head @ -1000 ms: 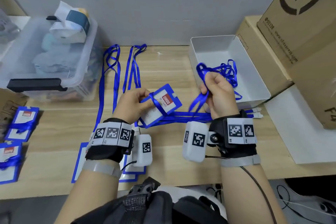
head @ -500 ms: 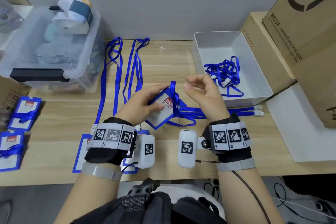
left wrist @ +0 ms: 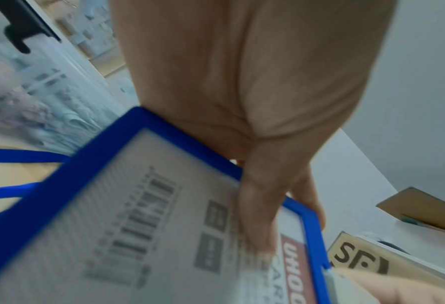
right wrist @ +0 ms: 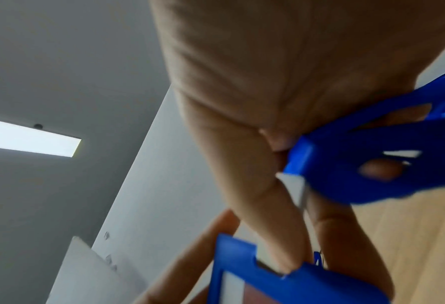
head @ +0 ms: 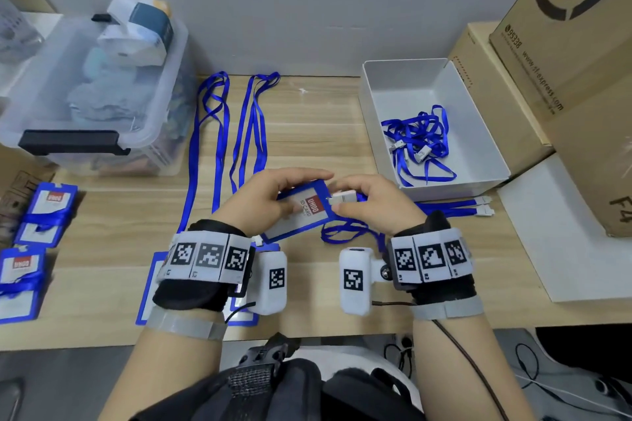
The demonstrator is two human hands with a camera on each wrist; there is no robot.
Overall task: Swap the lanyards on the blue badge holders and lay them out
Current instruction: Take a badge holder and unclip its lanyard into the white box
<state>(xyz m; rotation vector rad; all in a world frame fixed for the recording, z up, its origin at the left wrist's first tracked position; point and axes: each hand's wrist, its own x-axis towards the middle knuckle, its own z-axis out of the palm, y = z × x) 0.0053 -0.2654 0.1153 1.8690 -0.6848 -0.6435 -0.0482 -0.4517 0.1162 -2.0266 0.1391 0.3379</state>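
Observation:
My left hand (head: 273, 195) grips a blue badge holder (head: 304, 215) with a white card marked UHOO, held just above the wooden table at its middle. In the left wrist view the holder (left wrist: 128, 216) fills the lower frame with my thumb across it. My right hand (head: 362, 205) pinches the white clip (head: 343, 197) of a blue lanyard (head: 345, 232) at the holder's top edge. The right wrist view shows the clip (right wrist: 294, 185) between thumb and finger, with the lanyard strap (right wrist: 359, 164) behind. That lanyard trails right across the table.
Two blue lanyards (head: 219, 133) lie stretched out toward the wall, with holders (head: 150, 284) under my left wrist. A white tray (head: 478, 133) at the right holds tangled lanyards (head: 417, 137). More badge holders (head: 44, 215) lie far left. A clear bin (head: 85, 96) and cardboard boxes (head: 564, 79) flank the table.
My right hand dropped the bundled lanyard into the white tray, came back to the holder and now pinches the clip at its top. My left hand kept hold of the holder.

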